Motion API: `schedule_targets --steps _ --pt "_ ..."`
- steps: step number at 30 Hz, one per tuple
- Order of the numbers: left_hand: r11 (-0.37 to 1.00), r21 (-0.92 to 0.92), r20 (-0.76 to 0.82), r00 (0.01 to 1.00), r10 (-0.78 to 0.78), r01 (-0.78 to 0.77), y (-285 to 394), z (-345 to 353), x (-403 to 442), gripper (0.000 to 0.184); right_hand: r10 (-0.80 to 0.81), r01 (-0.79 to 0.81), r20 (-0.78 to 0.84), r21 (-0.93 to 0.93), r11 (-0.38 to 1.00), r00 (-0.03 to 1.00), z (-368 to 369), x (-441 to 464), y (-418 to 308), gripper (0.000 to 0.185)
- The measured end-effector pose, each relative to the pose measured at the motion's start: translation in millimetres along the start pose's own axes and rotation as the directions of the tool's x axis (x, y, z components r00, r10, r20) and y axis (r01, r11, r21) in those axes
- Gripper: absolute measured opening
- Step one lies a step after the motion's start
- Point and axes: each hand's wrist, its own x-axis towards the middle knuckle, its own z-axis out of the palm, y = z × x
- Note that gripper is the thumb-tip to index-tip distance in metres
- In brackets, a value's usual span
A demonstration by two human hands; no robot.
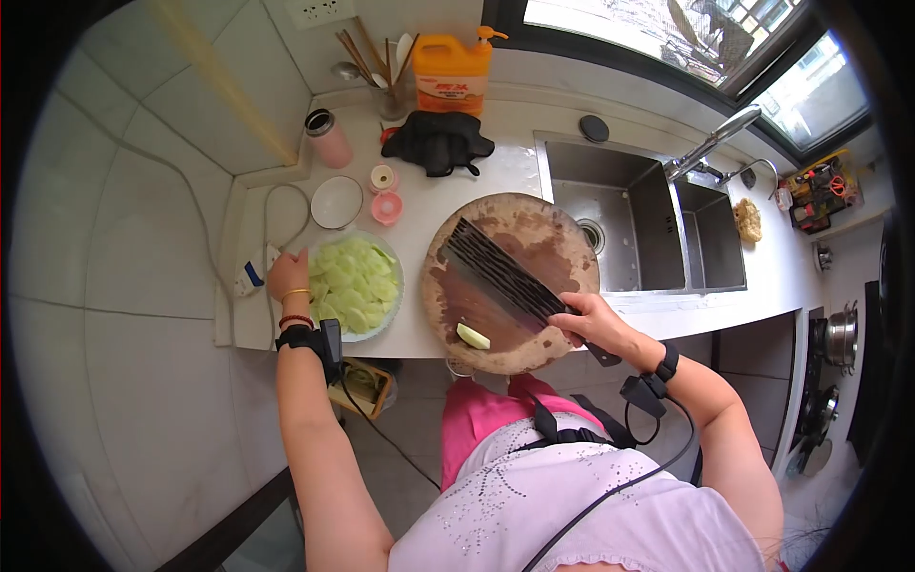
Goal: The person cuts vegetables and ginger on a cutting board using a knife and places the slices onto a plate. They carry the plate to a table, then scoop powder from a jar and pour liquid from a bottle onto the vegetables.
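The right hand point(596, 324) is closed around the cleaver point(505, 275) where blade and handle meet, its fingers wrapped over the near end. The wide, dark-streaked blade slants over the chopping board point(446, 305), its tip pointing away and to the left; whether it touches the wood I cannot tell. The left hand point(288, 275) is at the left rim of the plate point(401, 286), fingers curled and partly hidden, so how far open it is, or whether it grips the rim, I cannot tell.

The plate holds a heap of pale green vegetable slices point(353, 276). 1 vegetable piece point(474, 336) lies on the board, below the blade and near the front edge. Behind the plate are a white bowl point(336, 203), 2 small pink parts and a pink thermos point(329, 143); the steel sink point(600, 200) is right of the board.

The board looks damp, so the cleaver or that piece could slip on it. A sideways sweep of the blade could push the piece off the front edge. The slices reach close to the rim, and a tug or tilt there could spill some. The black cable point(391, 443) hanging from the left wrist could snag as the arm moves.
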Motion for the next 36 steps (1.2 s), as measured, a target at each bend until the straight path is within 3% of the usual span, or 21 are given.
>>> schedule_targets --steps 1,3,7,9,13,15,21,24,28,31,33,36 --pt "1.000 0.000 -0.003 1.000 -0.002 0.002 1 1 3 0.029 0.015 -0.015 -0.002 -0.005 1.000 1.000 -2 -2 2 0.014" --pt "0.980 0.200 0.018 1.000 -0.026 0.022 8 7 9 0.030 0.035 -0.035 -0.006 -0.012 0.999 0.999 -1 -3 3 0.015" --pt "0.978 0.209 0.033 0.999 -0.020 0.013 12 18 9 0.024 0.043 -0.043 -0.044 -0.014 0.999 0.998 -2 -8 4 0.015" --pt "0.998 -0.037 0.006 0.999 -0.049 0.049 9 16 11 0.019 0.026 -0.027 -0.058 -0.008 1.000 0.998 -4 -8 7 0.014" --pt "0.989 -0.151 -0.092 0.996 -0.003 -0.011 -2 4 -3 0.016 0.031 -0.033 -0.085 -0.030 0.999 0.996 -12 -12 15 0.013" --pt "0.970 -0.243 -0.022 1.000 -0.005 0.000 -7 1 -8 0.014 0.050 -0.053 -0.094 -0.022 0.998 0.994 -14 -13 18 0.013" --pt "0.973 -0.183 -0.065 0.989 0.131 -0.141 -13 27 13 0.017 0.072 -0.078 -0.106 -0.050 0.996 0.992 -16 -15 19 0.013" --pt "0.999 -0.049 0.078 0.997 0.013 -0.009 13 12 5 0.018 0.052 -0.056 -0.116 -0.032 0.998 0.992 -14 -18 17 0.013" --pt "0.998 -0.067 0.049 0.999 0.015 -0.012 13 18 7 0.016 0.054 -0.061 -0.134 -0.047 0.997 0.990 -16 -23 17 0.014" --pt "0.989 -0.144 -0.014 0.999 0.040 -0.042 0 14 5 0.013 0.054 -0.061 -0.149 -0.045 0.997 0.987 -18 -27 20 0.014" --pt "0.948 -0.273 -0.051 0.986 0.158 -0.166 -9 14 -1 0.010 0.071 -0.078 -0.181 -0.034 0.996 0.981 -17 -28 25 0.014" --pt "0.911 -0.396 -0.063 0.993 0.098 -0.115 -20 19 -5 0.010 0.074 -0.084 -0.197 -0.040 0.996 0.978 -16 -28 29 0.015"
